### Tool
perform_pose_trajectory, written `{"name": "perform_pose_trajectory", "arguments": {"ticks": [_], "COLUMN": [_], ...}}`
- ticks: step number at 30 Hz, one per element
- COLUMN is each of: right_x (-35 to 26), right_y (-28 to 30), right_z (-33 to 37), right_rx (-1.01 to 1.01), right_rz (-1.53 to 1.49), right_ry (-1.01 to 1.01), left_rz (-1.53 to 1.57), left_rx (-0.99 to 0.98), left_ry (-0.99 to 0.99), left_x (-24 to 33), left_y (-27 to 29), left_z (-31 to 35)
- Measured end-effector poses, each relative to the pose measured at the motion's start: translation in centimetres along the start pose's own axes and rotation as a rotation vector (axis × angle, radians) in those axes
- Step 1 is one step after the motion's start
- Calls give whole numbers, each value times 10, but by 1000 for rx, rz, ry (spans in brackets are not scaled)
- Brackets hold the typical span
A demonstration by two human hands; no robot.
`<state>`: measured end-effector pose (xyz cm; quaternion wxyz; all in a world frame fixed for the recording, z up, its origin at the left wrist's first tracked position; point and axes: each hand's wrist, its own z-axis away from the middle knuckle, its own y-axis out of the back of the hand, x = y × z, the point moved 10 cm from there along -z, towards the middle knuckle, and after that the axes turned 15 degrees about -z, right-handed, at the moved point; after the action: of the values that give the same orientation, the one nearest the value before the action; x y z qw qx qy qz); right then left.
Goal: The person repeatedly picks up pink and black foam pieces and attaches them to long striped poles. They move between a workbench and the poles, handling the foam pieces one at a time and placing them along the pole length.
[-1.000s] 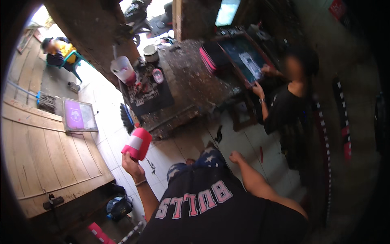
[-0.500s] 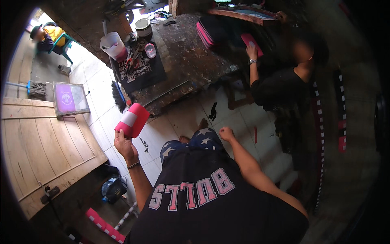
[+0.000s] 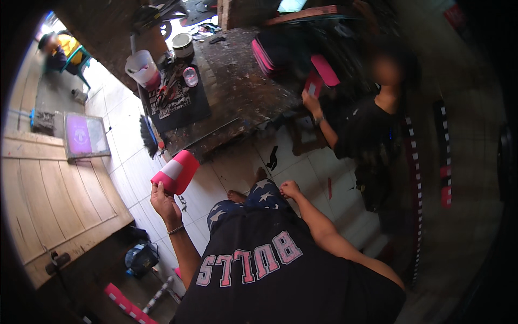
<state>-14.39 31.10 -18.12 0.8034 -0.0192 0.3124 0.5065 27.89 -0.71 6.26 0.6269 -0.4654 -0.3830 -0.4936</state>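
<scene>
My left hand (image 3: 166,207) is closed on the lower edge of a pink-red flexible sheet piece (image 3: 185,163) with a pale band across it. The piece is held up in the air, a little curved, in front of the workbench corner. My right hand (image 3: 290,189) hangs beside my star-patterned shorts, its fingers curled in a loose fist, with nothing seen in it. At the bench on the right, a co-worker's hand (image 3: 311,102) grips a pink piece (image 3: 313,83) with a pale patch. Close to it lies another pink piece (image 3: 324,70).
The dark, stained workbench (image 3: 237,70) carries a stack of black and pink pieces (image 3: 264,56), a plastic bucket (image 3: 143,67), a can (image 3: 183,45) and a clear cup (image 3: 190,76). A purple printing frame (image 3: 86,135) leans at left. A brush (image 3: 148,136) is by the bench corner.
The co-worker's hand has drawn back toward the bench's near edge with a pink piece, and another pink piece now shows behind it. My left hand still holds its piece up; the view has shifted slightly.
</scene>
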Motion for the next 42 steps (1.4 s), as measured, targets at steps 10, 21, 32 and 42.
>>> {"name": "perform_pose_trajectory", "arguments": {"ticks": [10, 21, 32, 42], "right_x": [-36, -332, -393, -373], "right_y": [7, -50, -98, -82], "right_z": [-62, -179, -253, -205], "right_rx": [-40, 175, 255, -131], "right_rz": [154, 121, 195, -56], "right_ry": [104, 702, 737, 606], "left_rz": [0, -88, -246, -714], "left_rx": [167, 404, 672, 652], "left_ry": [108, 126, 158, 9], "left_x": [-5, -7, 0, 4], "left_y": [-2, 7, -13, -24], "left_z": [21, 46, 119, 66]}}
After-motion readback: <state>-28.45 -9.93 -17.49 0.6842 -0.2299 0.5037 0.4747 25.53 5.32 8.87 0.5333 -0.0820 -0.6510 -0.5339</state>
